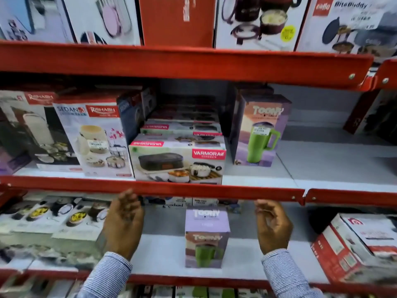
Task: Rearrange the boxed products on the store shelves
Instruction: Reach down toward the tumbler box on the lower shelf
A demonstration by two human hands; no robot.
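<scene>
A small purple tumbler box (206,237) with a green mug picture stands upright on the lower white shelf (163,252). My left hand (123,224) and my right hand (272,226) hover on either side of it, fingers apart, touching nothing. A taller purple tumbler box (261,130) stands on the middle shelf (322,168). Beside it lies a stack of Varmora lunch box cartons (178,160). Two Rishabh cartons (94,136) lean at the left.
Red shelf rails (193,190) cross in front of each level. Red and white cartons (356,241) sit at the lower right, and flat lunch box cartons (49,218) at the lower left. The top shelf holds a row of large cartons (257,22).
</scene>
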